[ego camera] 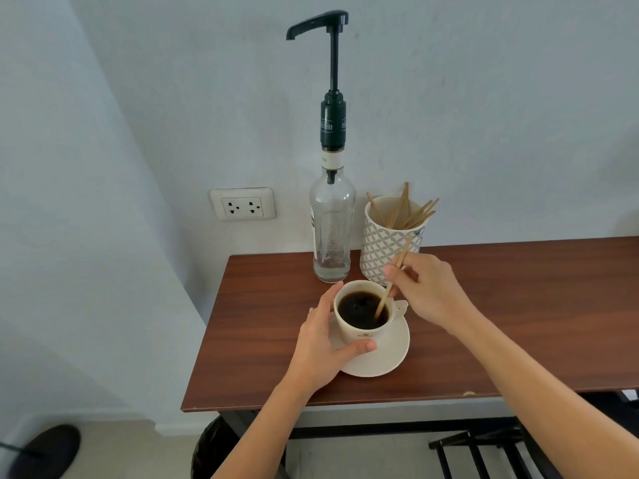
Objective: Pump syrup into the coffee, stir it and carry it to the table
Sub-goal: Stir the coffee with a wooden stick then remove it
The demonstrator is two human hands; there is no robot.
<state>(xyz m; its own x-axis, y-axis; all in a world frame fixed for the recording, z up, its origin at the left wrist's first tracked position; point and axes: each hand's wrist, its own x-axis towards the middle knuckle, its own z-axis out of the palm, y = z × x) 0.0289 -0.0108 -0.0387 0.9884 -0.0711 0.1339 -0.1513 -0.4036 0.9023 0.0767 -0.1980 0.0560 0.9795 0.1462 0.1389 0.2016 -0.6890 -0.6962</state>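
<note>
left hand (320,344): my fingers wrapped round coffee cup (361,331) on saucer (383,357)
right hand (427,288): fingers pinching wooden stirrer (389,292), tip in coffee
bench (518,323): syrup pump bottle (332,223) behind cup

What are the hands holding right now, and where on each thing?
The right hand pinches the wooden stir stick near its upper end; its lower end is in the coffee. The left hand grips the side of the cup.
</note>
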